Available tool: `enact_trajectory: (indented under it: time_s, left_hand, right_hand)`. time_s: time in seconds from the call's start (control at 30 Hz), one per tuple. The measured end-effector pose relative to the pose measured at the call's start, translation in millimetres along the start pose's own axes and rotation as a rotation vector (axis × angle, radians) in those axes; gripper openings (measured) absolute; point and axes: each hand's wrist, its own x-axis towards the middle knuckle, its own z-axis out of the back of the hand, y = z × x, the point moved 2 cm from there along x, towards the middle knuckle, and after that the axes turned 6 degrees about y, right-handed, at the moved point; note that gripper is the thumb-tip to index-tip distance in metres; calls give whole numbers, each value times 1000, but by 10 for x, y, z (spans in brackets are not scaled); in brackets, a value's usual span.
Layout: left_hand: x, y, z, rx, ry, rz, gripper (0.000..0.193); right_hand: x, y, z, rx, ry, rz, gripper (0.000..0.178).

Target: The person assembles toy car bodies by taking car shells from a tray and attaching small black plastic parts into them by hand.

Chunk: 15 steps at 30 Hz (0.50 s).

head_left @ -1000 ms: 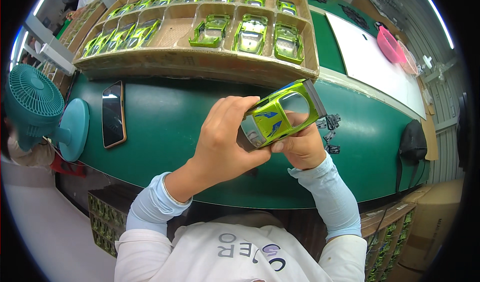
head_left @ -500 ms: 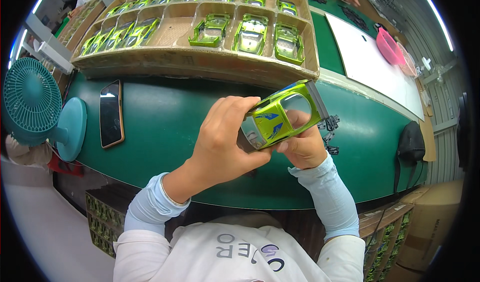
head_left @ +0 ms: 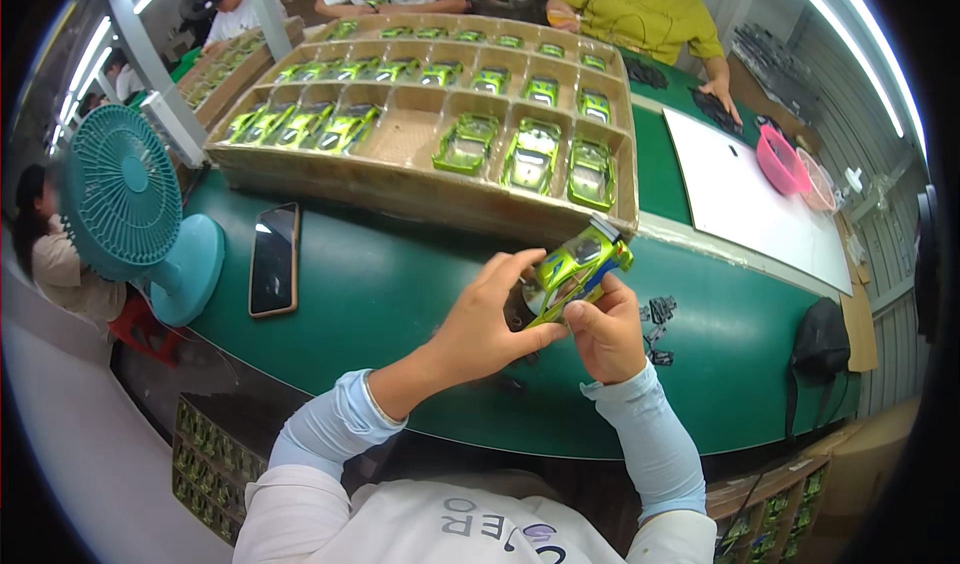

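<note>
A green toy car body (head_left: 580, 267) with blue markings is held tilted above the table, between both hands. My left hand (head_left: 487, 309) grips its near left end, thumb below and fingers over the top. My right hand (head_left: 607, 332) pinches its right side with thumb and fingers. Just right of my right hand, small black plastic parts (head_left: 656, 326) lie in a loose pile on the green table (head_left: 400, 274). Beyond the hands stands a divided cardboard box (head_left: 420, 182) with similar green car bodies in its compartments; one front compartment shows bare cardboard.
A teal fan (head_left: 190, 264) and a phone (head_left: 274, 260) stand and lie at the left. On the right are a white board (head_left: 745, 194), a pink basket (head_left: 780, 161) and a black bag (head_left: 821, 336). Across the table, a person in yellow (head_left: 640, 9) has a hand on black parts.
The car body has been turned so its side and blue markings show, and both hands have shifted their hold with it. The view has tilted up, showing more people beyond the box.
</note>
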Motion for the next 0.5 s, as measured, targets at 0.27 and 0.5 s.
enact_trajectory:
  time_s: [0.27,0.5]
  left_hand:
    - [286,293,825,-1177,-180,234,45]
    - [906,708,1858,-133,-286,582,32]
  right_hand:
    - [-77,60,55,-314,-118,-33,16]
    - [-128,-8,47,-342,-54,-148,11]
